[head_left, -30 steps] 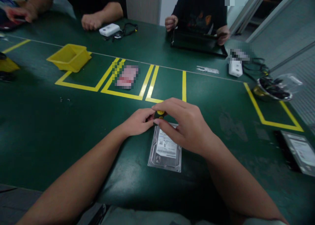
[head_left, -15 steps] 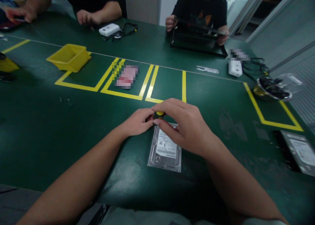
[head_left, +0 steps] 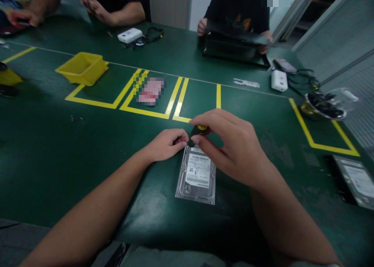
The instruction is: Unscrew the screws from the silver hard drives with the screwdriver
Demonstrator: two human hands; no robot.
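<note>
A silver hard drive (head_left: 196, 176) with a white label lies flat on the green table (head_left: 58, 158) in front of me. My right hand (head_left: 230, 146) is closed around a small screwdriver (head_left: 198, 131) with a black and yellow handle, held just above the drive's far edge. My left hand (head_left: 166, 143) is curled, its fingertips pinched together next to the screwdriver's tip at the drive's far left corner. What the left fingers pinch is too small to make out.
A yellow bin (head_left: 83, 67) stands at the far left inside yellow floor-tape boxes. A second hard drive (head_left: 355, 179) lies at the right edge, a bowl of dark parts (head_left: 323, 105) behind it. Two other people work across the table, one lifting a dark panel (head_left: 236, 31).
My right hand has lifted and shifted right with the screwdriver, away from my left hand. The person opposite has raised the dark panel; the other person's hand has lifted.
</note>
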